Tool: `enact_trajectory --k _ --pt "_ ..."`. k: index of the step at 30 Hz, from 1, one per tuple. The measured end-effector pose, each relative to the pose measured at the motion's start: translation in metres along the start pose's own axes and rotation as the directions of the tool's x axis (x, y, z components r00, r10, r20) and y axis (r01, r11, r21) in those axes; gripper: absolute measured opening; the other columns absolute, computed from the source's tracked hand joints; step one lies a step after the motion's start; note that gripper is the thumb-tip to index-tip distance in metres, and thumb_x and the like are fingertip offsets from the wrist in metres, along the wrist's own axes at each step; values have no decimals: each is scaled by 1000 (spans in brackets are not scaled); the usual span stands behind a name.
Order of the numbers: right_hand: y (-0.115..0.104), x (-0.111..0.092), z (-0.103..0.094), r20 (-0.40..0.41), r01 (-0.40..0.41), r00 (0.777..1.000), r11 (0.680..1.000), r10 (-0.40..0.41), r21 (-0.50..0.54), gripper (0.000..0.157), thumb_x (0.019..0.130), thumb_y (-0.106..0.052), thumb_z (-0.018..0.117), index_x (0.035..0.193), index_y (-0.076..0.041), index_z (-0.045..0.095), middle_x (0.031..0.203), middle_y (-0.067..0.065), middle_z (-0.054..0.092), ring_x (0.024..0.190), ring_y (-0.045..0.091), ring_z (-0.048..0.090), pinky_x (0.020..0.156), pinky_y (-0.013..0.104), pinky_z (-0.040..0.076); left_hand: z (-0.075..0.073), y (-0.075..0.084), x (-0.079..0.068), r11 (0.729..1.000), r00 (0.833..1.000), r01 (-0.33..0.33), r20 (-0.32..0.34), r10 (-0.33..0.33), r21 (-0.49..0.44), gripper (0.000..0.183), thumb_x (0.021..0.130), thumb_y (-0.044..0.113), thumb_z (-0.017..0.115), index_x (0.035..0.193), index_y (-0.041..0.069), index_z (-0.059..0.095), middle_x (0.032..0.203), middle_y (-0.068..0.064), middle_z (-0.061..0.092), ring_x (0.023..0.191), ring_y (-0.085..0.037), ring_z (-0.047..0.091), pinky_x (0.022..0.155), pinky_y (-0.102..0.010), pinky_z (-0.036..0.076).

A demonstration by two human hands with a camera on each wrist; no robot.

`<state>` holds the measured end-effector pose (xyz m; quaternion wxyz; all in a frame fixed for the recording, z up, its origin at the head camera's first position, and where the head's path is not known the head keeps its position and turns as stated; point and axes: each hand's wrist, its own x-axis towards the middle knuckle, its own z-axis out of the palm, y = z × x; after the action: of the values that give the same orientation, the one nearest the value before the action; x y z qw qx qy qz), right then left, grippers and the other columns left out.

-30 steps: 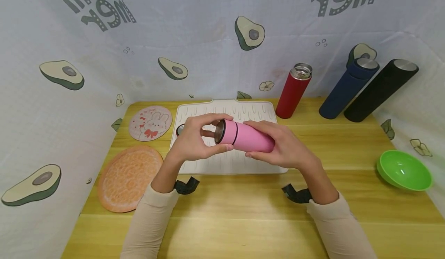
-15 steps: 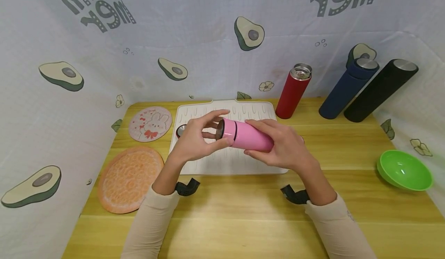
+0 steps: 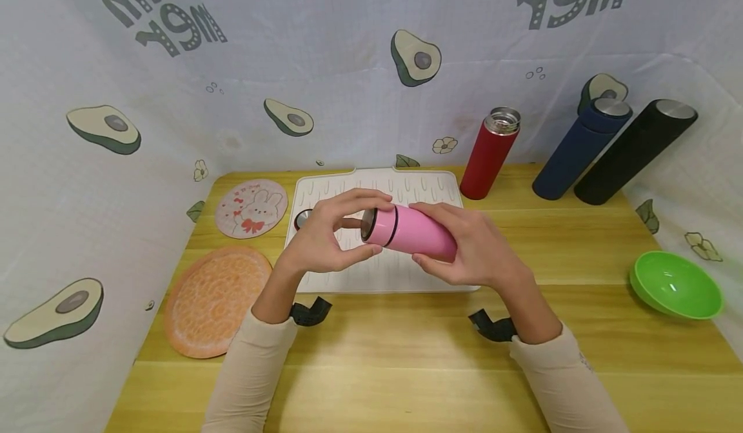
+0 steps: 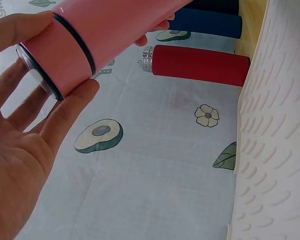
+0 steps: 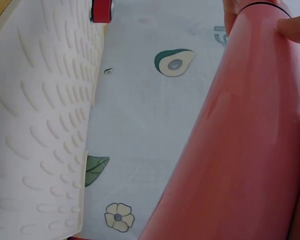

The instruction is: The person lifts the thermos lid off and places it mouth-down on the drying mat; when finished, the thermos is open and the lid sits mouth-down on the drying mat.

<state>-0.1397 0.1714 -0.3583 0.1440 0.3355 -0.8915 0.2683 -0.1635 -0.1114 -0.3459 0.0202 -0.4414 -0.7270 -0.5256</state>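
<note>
While both hands keep a pink flask [image 3: 424,231] up over a white mat [image 3: 371,278], its cap [image 3: 382,228] points to the person's left and its body lies nearly on its side. The left hand [image 3: 322,236] pinches the cap, thumb on one side, fingertips on the other. The right hand [image 3: 478,246] wraps the body near its base. A dark band rings the flask below the cap; whether the cap is tight or loose is hard to tell from these angles.

That sideways pose carries the main risk: if the cap comes free with liquid inside, it could pour onto the mat. The glossy body could also turn in the right hand if that grip is too light for a twist, and a fingertip hold could let the cap drop.

Near the left hand, a small disc [image 3: 302,217] with a dark rim sits on the mat, where a low left hand could nudge it. Beyond the right hand, a red flask [image 3: 490,155] stands uncapped on the table [image 3: 395,375]; a wide swing might topple it. Farther right are a blue flask [image 3: 580,152], a black flask [image 3: 635,152] and a green bowl [image 3: 662,304].
</note>
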Motion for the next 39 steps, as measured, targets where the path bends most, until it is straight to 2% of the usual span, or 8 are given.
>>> enact_trajectory --k 7,13,16,22,26,30,34,39 --pt "-3 1 0 -12 -23 1000 1000 23 5 75 74 -41 87 140 -18 61 127 8 71 97 24 70 73 40 63 0 0 1 1000 999 16 -42 -16 4 55 83 10 84 134 11 66 138 -6 63 125 -21 61 82 -33 64" --pt "-3 1 2 -63 -17 998 1000 15 -17 75 72 -40 89 137 -14 63 128 9 70 101 26 70 74 43 64 2 0 1 998 991 62 -116 -62 -1 52 81 14 86 130 13 68 125 -4 68 101 -19 68 72 -32 65" --pt "-3 2 3 -84 -6 996 999 3 -37 72 71 -40 90 133 -14 65 125 8 71 100 25 70 74 44 64 3 -1 1 993 979 121 -163 -118 6 49 80 16 87 127 12 71 120 -4 71 90 -17 72 69 -32 65" --pt "-5 2 4 -115 20 993 998 -27 -60 71 70 -40 89 131 -13 66 122 9 72 98 25 70 73 44 64 5 -2 2 967 939 249 -257 -228 53 34 83 25 83 114 14 76 96 -4 75 75 -14 73 67 -31 64" --pt "-4 2 4 -117 28 992 996 -38 -86 71 70 -42 89 130 -12 66 121 9 72 97 26 70 73 44 64 9 -3 2 954 925 294 -268 -268 62 30 86 34 79 111 17 74 92 -4 73 73 -15 73 67 -33 64" --pt "-3 2 3 -113 21 993 994 -33 -106 71 71 -42 88 131 -10 66 121 11 72 98 27 70 72 45 64 9 -6 2 963 950 268 -177 -257 38 45 91 35 77 132 22 66 122 -2 70 98 -15 74 81 -32 64" --pt "-1 1 1 -112 9 993 994 -21 -105 71 72 -43 87 131 -10 65 123 11 71 98 28 70 72 44 64 4 -9 1 987 985 159 -66 -158 23 67 89 24 81 150 23 51 153 4 52 131 -16 59 102 -34 57" --pt "1 0 0 -96 -7 995 995 -3 -102 71 73 -43 87 133 -12 65 124 10 71 99 27 69 73 44 63 -1 -11 -1 999 999 36 -2 -36 27 69 85 10 83 147 16 54 158 1 46 144 -18 47 110 -38 52"
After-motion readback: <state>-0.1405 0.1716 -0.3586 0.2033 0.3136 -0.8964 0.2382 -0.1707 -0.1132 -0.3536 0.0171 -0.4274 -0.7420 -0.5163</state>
